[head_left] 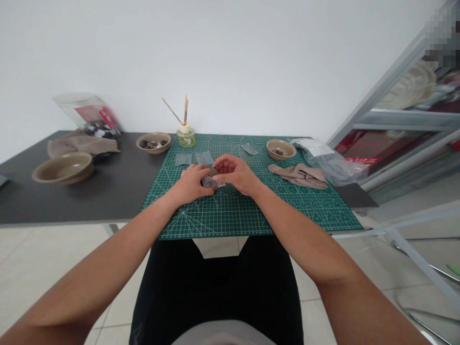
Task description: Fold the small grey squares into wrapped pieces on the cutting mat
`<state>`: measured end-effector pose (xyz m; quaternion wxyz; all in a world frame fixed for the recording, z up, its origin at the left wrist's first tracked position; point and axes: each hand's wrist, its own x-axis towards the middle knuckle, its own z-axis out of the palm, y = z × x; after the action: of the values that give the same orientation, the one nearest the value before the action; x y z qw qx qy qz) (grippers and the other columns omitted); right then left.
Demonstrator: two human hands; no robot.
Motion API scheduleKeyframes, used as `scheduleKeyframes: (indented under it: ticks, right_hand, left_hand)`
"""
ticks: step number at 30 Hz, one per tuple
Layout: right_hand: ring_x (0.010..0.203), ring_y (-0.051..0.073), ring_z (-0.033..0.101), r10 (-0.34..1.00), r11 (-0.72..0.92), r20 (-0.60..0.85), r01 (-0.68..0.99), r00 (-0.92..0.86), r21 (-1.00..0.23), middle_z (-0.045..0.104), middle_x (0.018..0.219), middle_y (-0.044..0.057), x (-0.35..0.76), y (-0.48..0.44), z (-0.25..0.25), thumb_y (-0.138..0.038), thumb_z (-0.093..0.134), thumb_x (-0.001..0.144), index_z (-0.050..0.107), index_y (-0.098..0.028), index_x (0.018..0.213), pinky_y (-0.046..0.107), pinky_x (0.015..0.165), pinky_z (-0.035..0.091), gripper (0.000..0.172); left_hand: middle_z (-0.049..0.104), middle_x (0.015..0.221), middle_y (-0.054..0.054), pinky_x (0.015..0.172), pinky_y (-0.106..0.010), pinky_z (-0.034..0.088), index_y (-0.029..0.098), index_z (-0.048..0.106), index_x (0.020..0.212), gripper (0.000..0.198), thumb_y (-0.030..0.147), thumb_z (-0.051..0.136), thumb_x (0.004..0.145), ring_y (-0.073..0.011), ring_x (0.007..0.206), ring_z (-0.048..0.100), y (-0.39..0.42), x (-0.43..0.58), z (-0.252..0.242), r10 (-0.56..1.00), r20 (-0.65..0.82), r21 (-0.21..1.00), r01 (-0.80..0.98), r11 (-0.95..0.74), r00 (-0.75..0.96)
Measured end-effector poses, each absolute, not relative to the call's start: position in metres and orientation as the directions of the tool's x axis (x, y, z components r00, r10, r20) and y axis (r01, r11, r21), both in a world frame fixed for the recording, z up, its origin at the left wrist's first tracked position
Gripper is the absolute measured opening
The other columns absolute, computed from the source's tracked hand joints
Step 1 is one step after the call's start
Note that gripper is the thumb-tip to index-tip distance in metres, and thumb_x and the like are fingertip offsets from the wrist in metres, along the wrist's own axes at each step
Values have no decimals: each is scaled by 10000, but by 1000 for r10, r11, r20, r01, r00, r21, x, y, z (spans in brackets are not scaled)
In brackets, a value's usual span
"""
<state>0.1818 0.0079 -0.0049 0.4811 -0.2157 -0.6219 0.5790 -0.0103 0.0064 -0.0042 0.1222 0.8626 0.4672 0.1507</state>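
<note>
Low over the green cutting mat point(247, 220), my two hands meet around a small clear plastic bag point(207, 182). My left hand point(192, 184) is closed on the bag, thumb below and fingers above. My right hand point(237, 175) curls in from the other side, its thumb pressed at the bag's edge and its other fingers bent behind. A small brownish, rounded piece that looks like a pebble point(213, 171) shows between the fingertips at the top of the bag. My fingers partly hide the contents.
Flat clear bags point(204, 158) lie behind my hands. A bowl of pebbles point(154, 143) and a reed diffuser point(187, 136) stand at the back left. Further left are a larger bowl point(63, 168) and cloth. At right are another bowl point(281, 150), brown cloth point(300, 175) and plastic packaging point(334, 163).
</note>
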Motion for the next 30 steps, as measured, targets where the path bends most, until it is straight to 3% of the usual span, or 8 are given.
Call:
scheduleKeyframes:
  ticks: [7, 11, 16, 19, 26, 30]
  right_hand:
    - [751, 113, 584, 848, 262, 328, -207, -416, -942, 627, 793, -41, 182, 12, -7, -234, 786, 674, 618, -211, 931, 255, 711, 495, 307]
    - [759, 126, 596, 868, 346, 326, -16, -374, -938, 646, 820, -30, 184, 14, -9, -193, 707, 679, 631, -202, 916, 271, 720, 495, 250]
    - [768, 123, 636, 838, 490, 359, 277, -412, -827, 697, 869, -24, 186, 12, -11, -116, 641, 707, 684, -199, 890, 284, 791, 512, 206]
    - [798, 132, 663, 835, 497, 334, 339, -437, -799, 714, 912, -7, 186, 11, -12, -133, 670, 738, 717, -203, 919, 284, 800, 523, 199]
    - [791, 134, 665, 827, 530, 335, 427, -452, -732, 713, 897, 7, 186, 9, -11, -90, 691, 730, 698, -180, 987, 274, 787, 516, 272]
    - [802, 143, 638, 817, 569, 346, 549, -461, -612, 715, 892, 25, 187, 8, -7, -130, 694, 776, 714, -174, 865, 281, 797, 474, 102]
  left_hand:
    - [603, 1170, -68, 961, -454, 381, 221, 681, 1074, 376, 434, 665, 764, -289, 1077, 517, 7, -11, -5, 841, 148, 376, 757, -535, 521]
    - [611, 1174, -61, 991, -461, 378, 240, 690, 1077, 364, 424, 664, 764, -293, 1102, 516, 8, -12, -4, 846, 152, 413, 745, -525, 512]
    - [627, 1026, -64, 961, -452, 408, 213, 674, 998, 312, 409, 647, 756, -289, 1042, 539, 10, -14, -1, 862, 158, 432, 751, -500, 483]
    - [638, 973, -63, 918, -448, 424, 206, 646, 957, 278, 399, 632, 758, -292, 1006, 546, 10, -14, 0, 884, 144, 440, 772, -459, 444]
    - [681, 1030, -55, 907, -440, 440, 222, 635, 1073, 340, 396, 631, 782, -292, 1012, 557, 5, -13, 3, 876, 166, 490, 733, -472, 454]
    - [693, 1069, -48, 927, -432, 444, 243, 641, 1109, 315, 363, 590, 822, -282, 1038, 560, 6, -14, 3, 884, 151, 527, 720, -451, 443]
